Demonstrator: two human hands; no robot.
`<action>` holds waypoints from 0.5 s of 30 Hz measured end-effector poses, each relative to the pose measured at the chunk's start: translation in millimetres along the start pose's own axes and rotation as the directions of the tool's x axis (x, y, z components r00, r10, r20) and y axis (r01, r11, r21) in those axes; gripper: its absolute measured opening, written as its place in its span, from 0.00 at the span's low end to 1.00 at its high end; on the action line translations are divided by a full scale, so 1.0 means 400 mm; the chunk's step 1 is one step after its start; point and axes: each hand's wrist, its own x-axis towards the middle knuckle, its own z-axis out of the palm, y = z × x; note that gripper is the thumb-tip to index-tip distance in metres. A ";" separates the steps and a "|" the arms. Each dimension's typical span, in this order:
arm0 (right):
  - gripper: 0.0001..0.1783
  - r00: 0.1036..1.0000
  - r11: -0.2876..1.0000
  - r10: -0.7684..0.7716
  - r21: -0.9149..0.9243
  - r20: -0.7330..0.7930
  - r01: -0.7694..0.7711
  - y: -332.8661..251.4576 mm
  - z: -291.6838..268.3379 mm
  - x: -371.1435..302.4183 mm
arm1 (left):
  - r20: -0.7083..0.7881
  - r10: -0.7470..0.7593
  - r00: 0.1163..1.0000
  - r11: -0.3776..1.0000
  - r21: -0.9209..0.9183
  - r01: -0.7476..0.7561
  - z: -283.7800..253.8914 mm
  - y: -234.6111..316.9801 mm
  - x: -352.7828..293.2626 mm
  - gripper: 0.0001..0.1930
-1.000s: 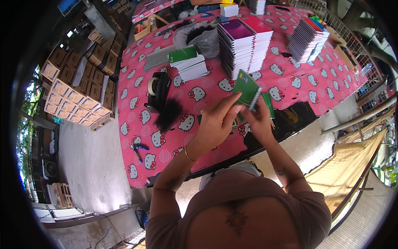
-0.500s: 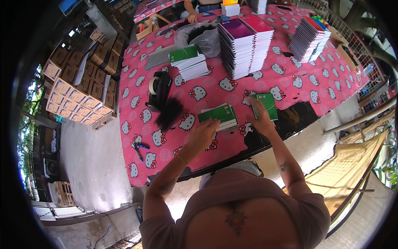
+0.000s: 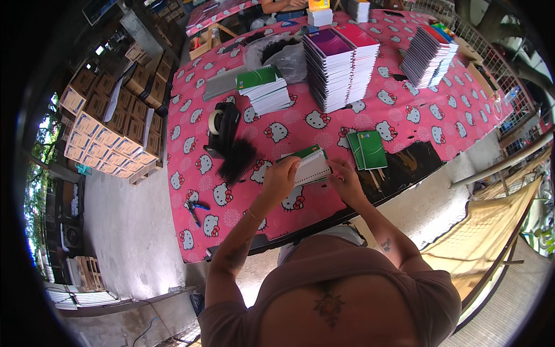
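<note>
Hands apart, one at each end of a white punched pad [image 3: 313, 169] low over the pink tablecloth [image 3: 228, 228], near the table's front edge. My left hand [image 3: 281, 175] is clamped on the pad's left end, thumb on top. My right hand [image 3: 347, 183] is at its right end, fingers bent; the fingertips are small and blurred, so I cannot tell whether they pinch the pad. A green cover [image 3: 313, 151] shows beyond the pad's far edge. Just right of my right hand: two green notebooks [image 3: 371, 151], overlapping, lying flat. Left of my left hand: black bristly bundle [image 3: 237, 162], touching or nearly touching the tape dispenser [image 3: 223, 128]. Pliers [image 3: 195, 211] lie nearer the left table edge. Farther back: a green-topped stack [image 3: 263, 92], beside taller purple-topped and red-topped notebook stacks [image 3: 341, 69].
</note>
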 end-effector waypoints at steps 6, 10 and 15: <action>0.27 0.943 0.866 0.274 0.379 0.188 -0.327 -0.085 -0.016 0.027 | 0.040 0.088 0.995 0.991 0.098 -0.092 -0.003 0.015 -0.022 0.11; 0.31 0.960 0.747 0.235 0.603 0.155 -0.280 -0.066 0.007 0.035 | 0.065 0.186 0.980 0.945 0.262 -0.197 0.018 0.038 -0.043 0.19; 0.30 0.996 0.680 0.086 0.729 0.023 -0.076 -0.101 -0.019 0.058 | 0.101 0.177 0.979 0.958 0.211 -0.195 0.007 0.052 -0.037 0.19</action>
